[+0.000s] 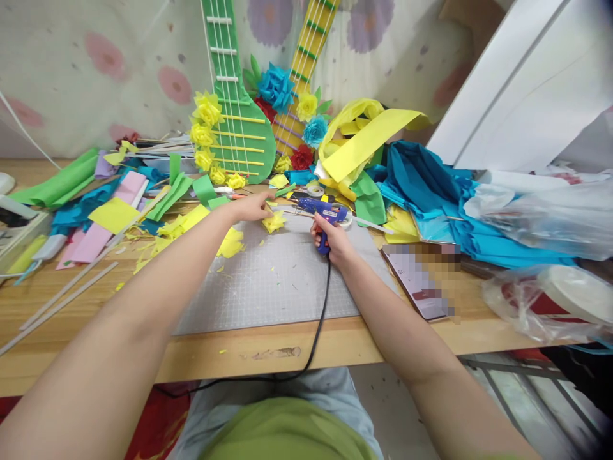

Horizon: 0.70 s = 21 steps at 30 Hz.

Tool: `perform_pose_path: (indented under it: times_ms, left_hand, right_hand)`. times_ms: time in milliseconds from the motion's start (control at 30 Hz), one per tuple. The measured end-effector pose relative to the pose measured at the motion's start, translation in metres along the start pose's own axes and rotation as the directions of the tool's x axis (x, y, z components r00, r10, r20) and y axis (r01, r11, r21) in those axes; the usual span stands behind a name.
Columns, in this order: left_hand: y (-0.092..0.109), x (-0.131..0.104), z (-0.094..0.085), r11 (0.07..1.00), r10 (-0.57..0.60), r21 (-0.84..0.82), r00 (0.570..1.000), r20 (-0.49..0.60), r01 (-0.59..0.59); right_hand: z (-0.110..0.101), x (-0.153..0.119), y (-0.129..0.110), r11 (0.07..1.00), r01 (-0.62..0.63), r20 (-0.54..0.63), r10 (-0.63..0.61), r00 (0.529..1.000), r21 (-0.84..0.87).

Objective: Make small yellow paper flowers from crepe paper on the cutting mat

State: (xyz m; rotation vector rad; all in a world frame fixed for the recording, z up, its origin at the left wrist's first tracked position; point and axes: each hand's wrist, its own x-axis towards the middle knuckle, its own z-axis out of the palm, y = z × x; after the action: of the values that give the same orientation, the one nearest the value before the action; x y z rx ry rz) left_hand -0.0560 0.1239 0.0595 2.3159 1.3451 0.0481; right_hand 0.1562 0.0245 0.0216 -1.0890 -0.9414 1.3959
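My right hand (331, 237) is wrapped around the grip of a blue hot glue gun (322, 209), whose nozzle points left. A whitish glue stick (371, 224) sticks out of its back end, and a black cord runs down from the handle. Just left of the nozzle, my left hand (253, 207) is closed with its fingertips at a small yellow paper flower (274, 222). The flower hangs below those fingers, over the grey cutting mat (287, 275). Exactly how the fingers pinch it is too small to make out.
A green paper-covered lute shape (244, 137) with yellow flowers leans at the back, beside a yellow one (311, 38). Blue crepe paper (426, 185) heaps up on the right. A phone (416, 281) lies by the mat; yellow scraps (191, 220) and strips lie left.
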Motion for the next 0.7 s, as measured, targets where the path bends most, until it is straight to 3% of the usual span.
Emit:
perform_pose_path:
  times_ms: [700]
  left_hand:
    - [0.004, -0.015, 0.006, 1.000, -0.012, 0.011, 0.999, -0.045, 0.013]
  right_hand:
    - [-0.002, 0.001, 0.002, 1.000, 0.001, 0.014, -0.001, 1.000, -0.009]
